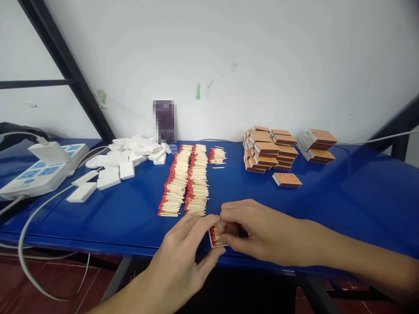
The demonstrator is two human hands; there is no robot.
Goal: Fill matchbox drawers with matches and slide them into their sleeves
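A small white matchbox tray (212, 244) holding red-headed matches (214, 234) is at the table's front edge. My left hand (185, 248) grips the tray between thumb and fingers, at its left end. Over the tray from the right, my right hand (258, 231) has its fingers pinched together at the matches; whatever is between the fingertips is hidden. Two long rows of matches, a left row (176, 181) and a right row (197, 181), lie just beyond my left hand. A small pile of matches (217, 155) and one loose match (218, 168) are behind them.
White trays (131, 152) are heaped at the back left, near a power strip (42, 170) with cables. Orange matchboxes (266, 148) are stacked at the back right, with a smaller stack (322, 139) beyond and a single box (287, 179) in front. A pixelated dark object (166, 120) leans on the wall.
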